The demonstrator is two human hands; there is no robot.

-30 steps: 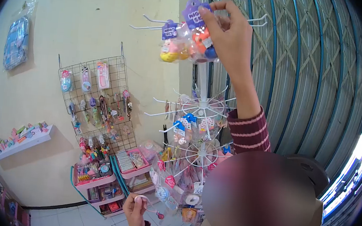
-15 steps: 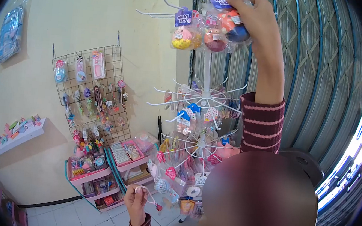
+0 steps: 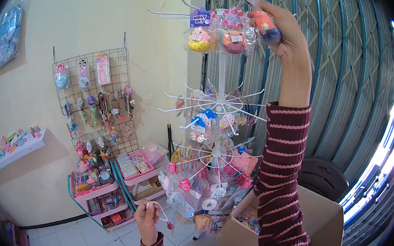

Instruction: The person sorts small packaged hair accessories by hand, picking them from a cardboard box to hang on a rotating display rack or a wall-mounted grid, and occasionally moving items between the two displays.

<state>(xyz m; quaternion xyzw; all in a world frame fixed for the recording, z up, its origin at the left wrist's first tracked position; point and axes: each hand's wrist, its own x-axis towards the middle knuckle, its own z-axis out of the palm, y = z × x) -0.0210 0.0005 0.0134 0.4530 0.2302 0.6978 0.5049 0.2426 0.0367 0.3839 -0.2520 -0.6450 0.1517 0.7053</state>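
Observation:
My right hand (image 3: 285, 30) is raised at the top of the white rotating rack (image 3: 223, 73), its fingers closed on a packaged orange and dark-blue toy (image 3: 267, 27) with a purple card. Beside it, a yellow and pink packaged toy (image 3: 199, 39) and an orange and maroon one (image 3: 234, 41) hang from the top hooks. Low in the view, my left hand (image 3: 148, 217) pinches a pale pink loop (image 3: 162, 210) with a small red charm dangling from it.
Lower tiers of the rack hold many packaged accessories. An open cardboard box (image 3: 322, 223) stands at the lower right, a dark chair (image 3: 323, 178) behind it. Pink trolleys (image 3: 97, 191), a wire grid (image 3: 97, 62) and a white shelf (image 3: 16, 154) are at the left.
My right hand has turned the orange and dark-blue toy side-on and shifted it right, away from the hanging toys. The cardboard box has come into view. My left hand still holds the loop.

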